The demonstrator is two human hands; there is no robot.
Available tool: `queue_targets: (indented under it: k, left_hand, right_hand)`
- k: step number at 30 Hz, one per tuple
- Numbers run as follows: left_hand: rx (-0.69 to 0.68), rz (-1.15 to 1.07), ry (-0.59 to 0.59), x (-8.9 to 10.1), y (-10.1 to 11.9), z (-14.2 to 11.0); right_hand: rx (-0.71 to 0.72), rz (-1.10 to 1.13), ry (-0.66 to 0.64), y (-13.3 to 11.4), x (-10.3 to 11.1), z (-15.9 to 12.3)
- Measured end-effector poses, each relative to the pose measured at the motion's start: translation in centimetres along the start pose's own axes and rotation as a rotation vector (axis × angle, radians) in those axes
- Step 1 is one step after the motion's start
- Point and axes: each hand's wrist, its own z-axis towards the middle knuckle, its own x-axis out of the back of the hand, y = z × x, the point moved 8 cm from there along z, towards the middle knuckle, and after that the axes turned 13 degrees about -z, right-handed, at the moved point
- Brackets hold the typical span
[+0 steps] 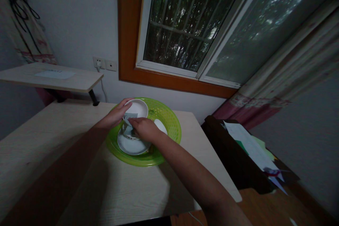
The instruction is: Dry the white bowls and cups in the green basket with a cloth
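I observe one window (pixel 190 24), barred, in a brown frame (pixel 127 24); curtain (pixel 287 63) hanging to its right. Wall sockets (pixel 110 65): one plug (pixel 98 65) seated. Raised shelf (pixel 83 82), left: paper sheet (pixel 55 74) on top. Dark cabinet (pixel 221 148), right, bears papers (pixel 246 141).

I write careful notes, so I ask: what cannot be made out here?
Head view, hidden: some fingers of the left hand, behind the white bowl.
Head view, hidden: part of the green basin, under the lower dish.
Head view, too small: any writing on the shelf paper.
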Motion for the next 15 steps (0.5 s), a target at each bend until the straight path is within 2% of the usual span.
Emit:
queue_targets:
  k: [4,7,15]
  left_hand:
    - [-0.036,0.032,0.008,-0.2,0.5,-0.3]
    - [-0.061,0.024,0.028,-0.1,0.9,-0.3]
    - [-0.072,-0.038,0.024,0.4,0.0,0.6]
  right_hand:
    - [0.051,0.109,0.078,-0.8,0.4,-0.1]
    - [0.053,0.086,0.105,-0.8,0.5,0.0]
    - [-0.127,-0.137,0.065,0.9,0.6,-0.1]
